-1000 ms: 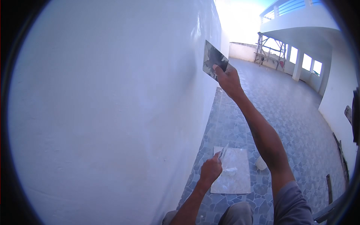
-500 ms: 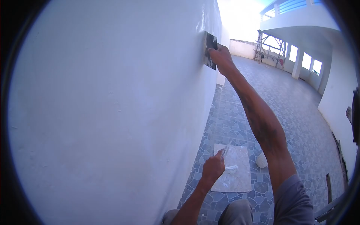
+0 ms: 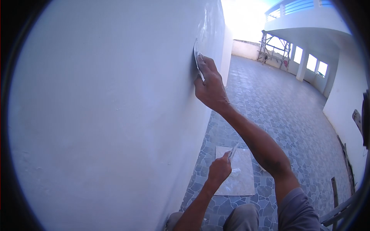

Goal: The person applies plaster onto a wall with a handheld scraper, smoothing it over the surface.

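Note:
My right hand grips a putty knife, its flat blade seen nearly edge-on against the white wall. Wet, shiny filler shows on the wall just above and beyond the blade. Lower down, my left hand is closed around a second putty knife, held upright with a pale smear on it. Below that hand a light square board lies on the floor, bearing a lump of white putty.
Blue-grey stone-patterned tiles cover the floor. A wooden scaffold stands far off under the balcony. Wooden strips lean at the lower right, near a white wall. My knees are at the bottom.
My right hand has moved left and slightly down along the wall, and its blade has turned from broad-side view to nearly edge-on. My left hand stays almost in place.

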Action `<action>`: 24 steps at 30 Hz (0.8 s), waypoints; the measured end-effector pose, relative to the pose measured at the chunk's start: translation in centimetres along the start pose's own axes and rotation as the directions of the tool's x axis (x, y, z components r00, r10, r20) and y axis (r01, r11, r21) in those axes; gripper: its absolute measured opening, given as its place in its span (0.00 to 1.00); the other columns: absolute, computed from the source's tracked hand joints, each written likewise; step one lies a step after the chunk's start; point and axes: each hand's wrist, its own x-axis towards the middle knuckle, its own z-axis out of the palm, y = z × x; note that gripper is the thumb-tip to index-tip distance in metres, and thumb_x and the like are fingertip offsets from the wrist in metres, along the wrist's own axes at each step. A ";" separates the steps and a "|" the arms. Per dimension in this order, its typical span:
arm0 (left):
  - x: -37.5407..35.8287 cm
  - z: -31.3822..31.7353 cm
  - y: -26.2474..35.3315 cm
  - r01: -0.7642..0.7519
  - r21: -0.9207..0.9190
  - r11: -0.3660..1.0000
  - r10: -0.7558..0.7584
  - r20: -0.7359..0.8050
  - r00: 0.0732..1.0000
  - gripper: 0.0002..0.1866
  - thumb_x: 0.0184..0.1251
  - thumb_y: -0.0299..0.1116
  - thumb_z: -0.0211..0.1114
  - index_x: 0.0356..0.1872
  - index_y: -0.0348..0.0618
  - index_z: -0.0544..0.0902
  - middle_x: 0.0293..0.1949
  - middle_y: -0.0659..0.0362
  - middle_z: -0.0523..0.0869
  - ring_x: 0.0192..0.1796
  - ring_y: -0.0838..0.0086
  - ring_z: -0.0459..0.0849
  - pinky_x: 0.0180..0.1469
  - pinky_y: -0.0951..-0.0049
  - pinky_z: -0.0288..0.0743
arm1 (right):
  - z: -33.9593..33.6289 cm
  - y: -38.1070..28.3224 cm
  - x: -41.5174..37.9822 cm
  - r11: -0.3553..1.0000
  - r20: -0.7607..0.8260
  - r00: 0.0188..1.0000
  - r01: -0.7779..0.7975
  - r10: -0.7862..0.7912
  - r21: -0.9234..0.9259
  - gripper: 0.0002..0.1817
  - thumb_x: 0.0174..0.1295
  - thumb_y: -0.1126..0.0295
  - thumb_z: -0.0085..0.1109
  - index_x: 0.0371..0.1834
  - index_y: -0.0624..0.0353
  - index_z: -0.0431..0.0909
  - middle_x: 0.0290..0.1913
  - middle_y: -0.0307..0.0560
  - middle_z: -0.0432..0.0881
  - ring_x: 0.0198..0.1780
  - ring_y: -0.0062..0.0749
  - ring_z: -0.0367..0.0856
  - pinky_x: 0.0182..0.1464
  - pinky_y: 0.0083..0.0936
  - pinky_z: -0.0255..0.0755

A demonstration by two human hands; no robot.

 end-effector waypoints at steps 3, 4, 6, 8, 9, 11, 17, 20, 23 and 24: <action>0.1 1.0 -0.2 -0.017 0.001 1.000 0.017 0.008 1.000 0.19 0.67 0.32 0.55 0.59 0.44 0.77 0.34 0.39 0.86 0.39 0.44 0.86 0.46 0.46 0.78 | -2.3 -0.1 -1.7 0.992 0.073 0.995 -0.081 0.075 0.094 0.24 0.63 0.78 0.44 0.65 0.70 0.67 0.57 0.60 0.74 0.56 0.49 0.77 0.59 0.33 0.69; 0.1 1.2 -0.3 -0.020 -0.001 1.000 0.020 0.010 1.000 0.19 0.67 0.32 0.55 0.59 0.44 0.77 0.34 0.39 0.86 0.39 0.44 0.86 0.46 0.46 0.78 | -3.8 -0.3 -1.3 0.967 0.103 0.971 -0.227 0.216 0.112 0.22 0.65 0.75 0.45 0.63 0.70 0.68 0.53 0.60 0.77 0.54 0.47 0.78 0.57 0.33 0.70; 0.2 0.9 0.2 -0.007 -0.015 1.000 0.008 0.012 1.000 0.20 0.66 0.32 0.55 0.59 0.44 0.77 0.33 0.39 0.86 0.39 0.44 0.86 0.45 0.47 0.79 | -4.3 1.4 0.5 0.899 -0.010 0.920 -0.381 0.392 0.215 0.18 0.69 0.67 0.46 0.54 0.69 0.74 0.41 0.55 0.84 0.44 0.39 0.82 0.50 0.31 0.72; -0.1 0.9 0.3 0.004 -0.014 1.000 -0.004 0.018 1.000 0.20 0.66 0.32 0.55 0.59 0.43 0.77 0.33 0.39 0.86 0.39 0.44 0.86 0.45 0.47 0.79 | -5.1 7.0 3.3 0.723 0.047 0.837 -0.497 0.545 0.480 0.14 0.66 0.70 0.53 0.45 0.74 0.77 0.37 0.48 0.81 0.36 0.27 0.78 0.42 0.27 0.73; -0.1 0.9 0.3 0.003 -0.010 1.000 -0.003 0.020 1.000 0.20 0.66 0.32 0.55 0.59 0.44 0.77 0.33 0.39 0.86 0.39 0.44 0.86 0.45 0.47 0.79 | -5.1 7.7 4.7 0.638 0.071 0.798 -0.529 0.599 0.559 0.15 0.64 0.73 0.54 0.46 0.77 0.74 0.38 0.51 0.80 0.37 0.30 0.80 0.42 0.29 0.75; -0.2 0.9 -0.1 -0.003 -0.006 1.000 0.003 0.023 1.000 0.20 0.66 0.31 0.56 0.59 0.44 0.77 0.33 0.40 0.86 0.39 0.44 0.86 0.44 0.47 0.79 | -4.0 11.5 6.7 0.622 0.131 0.785 -0.569 0.606 0.538 0.16 0.63 0.74 0.54 0.47 0.79 0.73 0.39 0.53 0.80 0.37 0.34 0.82 0.42 0.31 0.76; -0.3 0.1 -0.9 0.000 -0.001 1.000 0.000 0.002 1.000 0.20 0.66 0.31 0.55 0.59 0.44 0.77 0.34 0.39 0.86 0.39 0.44 0.86 0.44 0.46 0.79 | -2.4 10.5 8.5 0.664 0.111 0.785 -0.582 0.609 0.470 0.14 0.64 0.68 0.54 0.40 0.72 0.78 0.33 0.48 0.82 0.34 0.31 0.80 0.38 0.28 0.73; -0.3 -0.3 -1.2 -0.002 0.008 1.000 0.002 -0.003 1.000 0.20 0.66 0.32 0.56 0.59 0.45 0.77 0.34 0.39 0.86 0.39 0.43 0.86 0.44 0.46 0.79 | -2.9 8.2 7.1 0.771 0.089 0.859 -0.494 0.504 0.403 0.19 0.63 0.71 0.56 0.51 0.76 0.76 0.39 0.53 0.82 0.39 0.32 0.81 0.44 0.28 0.75; -0.2 -0.3 -1.3 -0.001 0.008 1.000 0.001 0.000 1.000 0.20 0.66 0.32 0.56 0.59 0.44 0.77 0.34 0.39 0.86 0.39 0.43 0.86 0.44 0.46 0.79 | -3.8 2.8 5.0 0.880 0.004 0.890 -0.451 0.456 0.148 0.21 0.64 0.69 0.56 0.56 0.73 0.75 0.42 0.53 0.83 0.41 0.31 0.80 0.48 0.28 0.73; -0.3 -0.4 -1.3 0.004 0.013 1.000 -0.004 0.002 1.000 0.20 0.66 0.32 0.55 0.59 0.44 0.77 0.34 0.39 0.86 0.39 0.43 0.86 0.44 0.46 0.79 | -3.7 3.2 4.1 0.922 -0.006 0.926 -0.374 0.376 0.099 0.21 0.66 0.65 0.57 0.55 0.71 0.77 0.41 0.51 0.84 0.43 0.30 0.78 0.50 0.27 0.71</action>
